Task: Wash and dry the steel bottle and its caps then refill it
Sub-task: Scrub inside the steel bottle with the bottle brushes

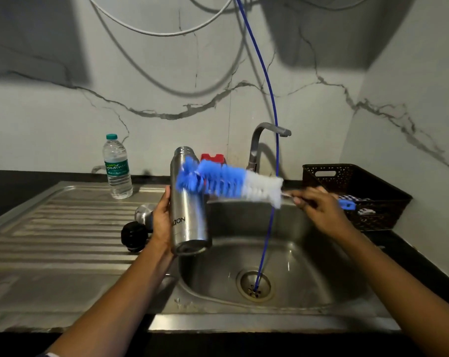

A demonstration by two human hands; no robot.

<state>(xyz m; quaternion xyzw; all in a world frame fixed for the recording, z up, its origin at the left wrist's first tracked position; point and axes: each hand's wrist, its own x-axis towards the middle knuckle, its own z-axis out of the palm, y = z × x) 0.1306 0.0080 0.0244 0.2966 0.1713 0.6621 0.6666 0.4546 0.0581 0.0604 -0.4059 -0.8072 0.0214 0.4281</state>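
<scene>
The bottle (188, 207) was brushed steel with a soft sheen, like the ribbed sink (63, 240). The brush (228, 182) had fluffy blue and white bristles. The basket (357, 194) was dark perforated plastic.

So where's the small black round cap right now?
The black round cap lies on the ribbed steel draining board left of the sink basin, just left of the left hand holding the steel bottle, beside a shiny steel cap.
</scene>
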